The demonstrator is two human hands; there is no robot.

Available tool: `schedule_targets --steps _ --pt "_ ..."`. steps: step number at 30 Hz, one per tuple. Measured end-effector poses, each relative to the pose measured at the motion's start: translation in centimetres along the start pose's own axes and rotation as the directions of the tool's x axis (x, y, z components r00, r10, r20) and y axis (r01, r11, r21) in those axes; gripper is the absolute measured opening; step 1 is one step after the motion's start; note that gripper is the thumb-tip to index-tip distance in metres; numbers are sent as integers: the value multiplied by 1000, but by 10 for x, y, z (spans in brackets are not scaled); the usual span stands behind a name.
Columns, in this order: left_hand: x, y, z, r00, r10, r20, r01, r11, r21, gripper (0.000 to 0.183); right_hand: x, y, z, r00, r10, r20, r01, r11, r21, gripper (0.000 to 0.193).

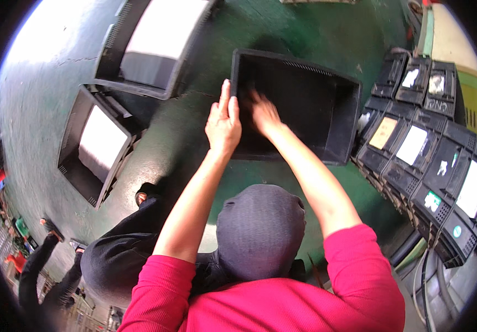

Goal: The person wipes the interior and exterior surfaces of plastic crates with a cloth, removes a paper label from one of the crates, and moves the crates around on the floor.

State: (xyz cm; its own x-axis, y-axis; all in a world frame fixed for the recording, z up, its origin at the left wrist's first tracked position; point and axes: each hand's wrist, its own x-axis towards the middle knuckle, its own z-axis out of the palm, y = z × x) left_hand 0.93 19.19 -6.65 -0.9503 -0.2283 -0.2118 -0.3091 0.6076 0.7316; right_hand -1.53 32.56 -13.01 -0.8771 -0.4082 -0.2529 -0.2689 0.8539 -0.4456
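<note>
A black plastic crate (345, 113) lies on the green floor in front of me, its open side up and its inside dark. Along its left rim, my left hand (223, 127) is stretched out with straight fingers and holds nothing. Whether it touches the rim is hard to judge. My right hand (264, 115) reaches into the crate near the left wall. Motion smears its fingers, and I cannot make out anything in them.
Two more black crates stand to the left, one with a white sheet (103, 141) and one with a larger white panel (164, 27). Stacked black crates (410, 146) with labels line the right side, above cables (426, 288). Another person's dark-clothed legs (42, 265) show at lower left.
</note>
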Motion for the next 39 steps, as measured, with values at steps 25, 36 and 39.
schedule_targets --steps 25,36,39 --pt "-59 -42 -340 667 -126 734 169 986 16 37 289 -218 8 954 -233 188 204 965 165 27" --pt "-153 -124 -440 679 -553 483 624 781 17 33 311 -274 25 925 336 176 -323 941 -96 30" --pt "-157 -125 -435 681 -544 489 600 799 53 33 321 -268 30 910 341 236 -318 939 -131 26"
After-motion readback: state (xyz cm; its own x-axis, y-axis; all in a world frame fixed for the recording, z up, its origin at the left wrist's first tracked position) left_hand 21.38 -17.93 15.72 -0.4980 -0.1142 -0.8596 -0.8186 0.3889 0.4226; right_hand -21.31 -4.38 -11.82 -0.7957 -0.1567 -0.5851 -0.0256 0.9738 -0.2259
